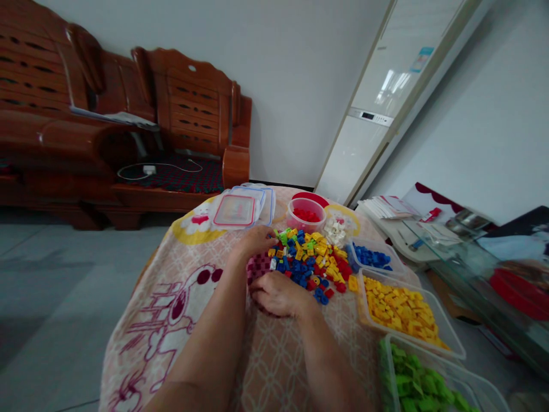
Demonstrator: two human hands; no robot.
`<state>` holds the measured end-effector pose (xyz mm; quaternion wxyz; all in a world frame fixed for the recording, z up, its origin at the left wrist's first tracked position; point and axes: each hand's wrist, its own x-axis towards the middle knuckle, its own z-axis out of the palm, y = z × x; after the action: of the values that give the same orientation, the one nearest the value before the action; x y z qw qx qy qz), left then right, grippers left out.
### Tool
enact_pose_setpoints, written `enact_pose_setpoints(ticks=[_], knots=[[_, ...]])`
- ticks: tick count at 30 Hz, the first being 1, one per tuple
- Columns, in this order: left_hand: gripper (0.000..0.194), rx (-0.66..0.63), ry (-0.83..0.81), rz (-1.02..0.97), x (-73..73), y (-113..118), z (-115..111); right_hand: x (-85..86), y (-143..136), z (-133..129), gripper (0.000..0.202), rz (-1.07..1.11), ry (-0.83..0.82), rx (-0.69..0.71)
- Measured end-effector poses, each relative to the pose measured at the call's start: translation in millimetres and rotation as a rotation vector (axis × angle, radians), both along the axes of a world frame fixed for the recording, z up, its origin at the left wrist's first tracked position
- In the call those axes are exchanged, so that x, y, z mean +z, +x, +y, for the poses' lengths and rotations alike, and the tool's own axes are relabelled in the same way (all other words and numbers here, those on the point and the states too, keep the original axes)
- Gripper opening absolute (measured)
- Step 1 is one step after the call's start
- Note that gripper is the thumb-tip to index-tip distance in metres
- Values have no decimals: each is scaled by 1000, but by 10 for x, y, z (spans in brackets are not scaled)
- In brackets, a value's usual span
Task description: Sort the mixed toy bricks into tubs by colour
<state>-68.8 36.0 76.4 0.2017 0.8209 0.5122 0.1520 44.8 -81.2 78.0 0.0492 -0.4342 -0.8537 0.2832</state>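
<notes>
A loose pile of toy building bricks (302,257) in blue, yellow, green and red lies on a patterned tablecloth (274,355). At its far left edge my left hand (256,239) bends its fingers against the bricks; they look closed, and what is between them is hidden. Nearer to me, my right hand (277,293) rests low at the pile's left front, fingers curled over a dark checkered patch (258,266) of the cloth. Its fingertips are mostly covered. Between the hands, by the pile's edge, sits a small white brick (273,264).
Right of the pile stand clear boxes of blue bricks (372,257), yellow bricks (401,306) and green bricks (422,377). Behind it are a round tub (295,221) of red bricks, white bricks (335,232) and stacked lids (235,211). A glass table (463,257) adjoins at right.
</notes>
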Motion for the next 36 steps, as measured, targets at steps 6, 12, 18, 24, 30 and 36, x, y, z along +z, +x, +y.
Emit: enact_pose_setpoints(ticks=[6,12,18,24,30,36], knots=[[31,-4,15,20,-56,7,34,-10,392,103,31,17,32,-154],[31,-28,17,49,-63,38,31,42,677,120,33,-4,136,-314],[30,-50,36,41,-78,56,42,15,912,191,36,94,320,-509],[31,-52,29,11,-66,66,29,119,997,157,36,89,378,-611],[27,29,50,-122,7,67,18,286,992,20,30,59,311,-565],[17,-147,-192,-183,66,232,-110,302,1192,16,35,50,409,-824]])
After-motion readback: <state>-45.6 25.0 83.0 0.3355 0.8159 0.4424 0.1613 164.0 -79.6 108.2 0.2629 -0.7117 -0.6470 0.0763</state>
